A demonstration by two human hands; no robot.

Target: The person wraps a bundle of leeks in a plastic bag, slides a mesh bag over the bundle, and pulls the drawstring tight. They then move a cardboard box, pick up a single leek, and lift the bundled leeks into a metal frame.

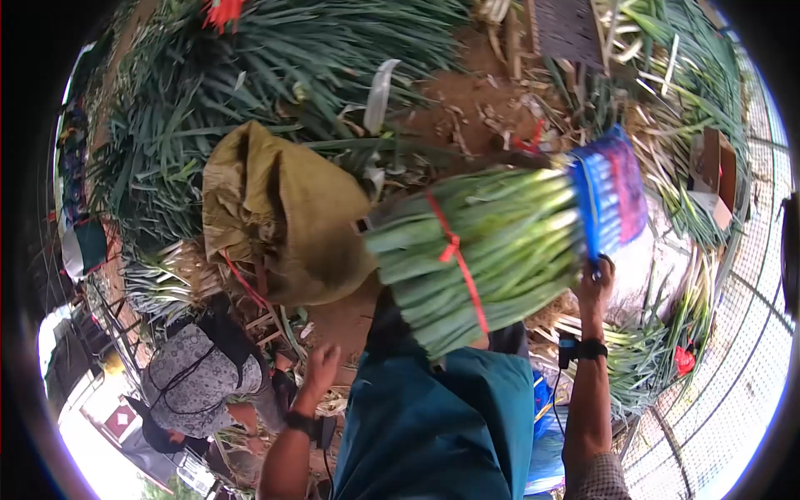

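Note:
A large bundle of green onions (pixel 487 250) lies across my lap, its leaves to the left and its white ends to the right. Red string (pixel 451 248) is tied around its leafy part. A blue and red mesh bag (pixel 615 192) covers the white ends. My right hand (pixel 597 279) is closed on the lower edge of this bag. My left hand (pixel 323 363), fingers curled and apart from the bundle, is left of the teal apron (pixel 433 417); whether anything is inside it is hidden.
A stuffed olive sack (pixel 292 217) stands left of the bundle. Piled green onions (pixel 317 58) fill the upper left. A co-worker (pixel 200 379) bends at the lower left. At the right are a cardboard box (pixel 715 175), more onions and a mesh fence (pixel 742 350).

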